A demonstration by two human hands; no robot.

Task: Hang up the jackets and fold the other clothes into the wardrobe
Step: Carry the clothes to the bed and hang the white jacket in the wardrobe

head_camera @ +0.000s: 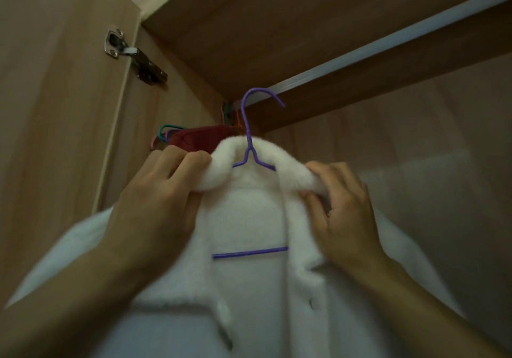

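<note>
A white fluffy jacket (249,288) is draped on a purple wire hanger (250,147), held up inside the wardrobe. My left hand (155,205) grips the left side of its furry collar. The right side of the collar is pinched by my right hand (346,213). The hanger's hook sits just at the silver hanging rail (388,44); whether it rests on the rail I cannot tell. The hanger's lower bar shows through the open front of the jacket.
A dark red garment (199,138) hangs at the rail's left end with several coloured hangers (166,133). The wardrobe's side wall with a metal hinge (133,55) is at the left. A wooden shelf (277,25) lies above the rail, the back panel at the right.
</note>
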